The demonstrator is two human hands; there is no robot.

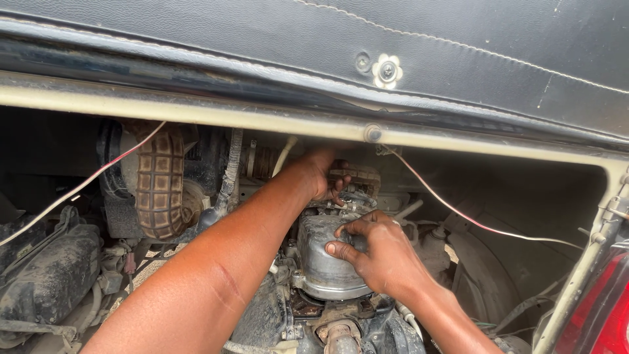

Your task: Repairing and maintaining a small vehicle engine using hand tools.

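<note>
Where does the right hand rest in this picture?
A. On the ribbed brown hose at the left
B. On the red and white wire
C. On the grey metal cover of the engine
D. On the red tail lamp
C: the right hand lies with spread fingers on the grey metal cover, apart from the wire, the ribbed hose and the tail lamp.

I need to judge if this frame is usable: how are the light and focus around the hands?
Head view: daylight falls evenly on the right hand and the grey metal cover, both sharp; the left hand reaches into shadow under the frame rail; the compartment's far left is dark.
</note>
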